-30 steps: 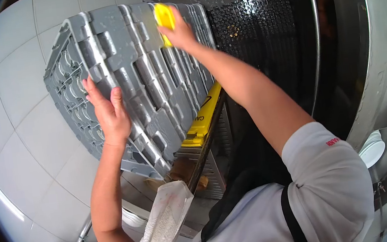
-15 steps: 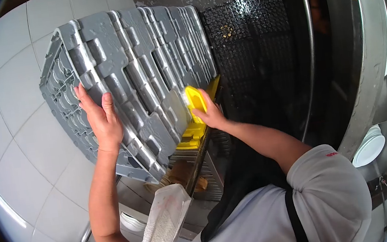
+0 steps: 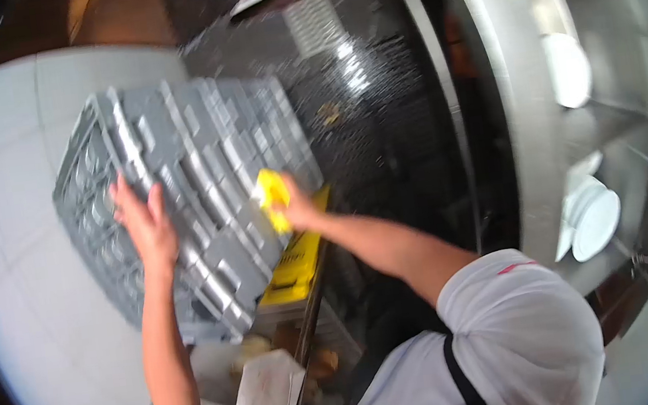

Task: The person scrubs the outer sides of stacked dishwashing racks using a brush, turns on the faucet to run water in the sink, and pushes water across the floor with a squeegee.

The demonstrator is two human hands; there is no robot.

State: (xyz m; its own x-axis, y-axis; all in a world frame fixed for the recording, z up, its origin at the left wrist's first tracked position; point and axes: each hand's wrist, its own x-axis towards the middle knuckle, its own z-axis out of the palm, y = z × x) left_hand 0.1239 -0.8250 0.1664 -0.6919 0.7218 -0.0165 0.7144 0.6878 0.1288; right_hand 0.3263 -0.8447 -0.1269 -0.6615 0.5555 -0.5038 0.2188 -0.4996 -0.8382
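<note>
A tall stack of grey plastic dish racks (image 3: 214, 167) stands before me, wet and ribbed along its side. My left hand (image 3: 149, 228) lies against the stack near its front edge, thumb and fingers apart. In my right hand (image 3: 300, 207) is a yellow scrub brush (image 3: 274, 200), its pale bristles against the rack wall. Beneath the stack's right side shows a yellow plastic panel (image 3: 294, 271) with dark lettering. Motion blurs the view somewhat.
A wet, dark floor (image 3: 380, 131) lies to the right, with a drain grate (image 3: 313, 13) beyond. White plates (image 3: 595, 222) rest by the steel counter (image 3: 499, 43). A whitish tray-like container (image 3: 267, 400) sits close to my body. White tiled wall (image 3: 24, 263) borders the left.
The view has turned and shifted, so the racks appear lower and further left and more of the counter shows. My left hand stays against the racks; my right hand still holds the brush.
</note>
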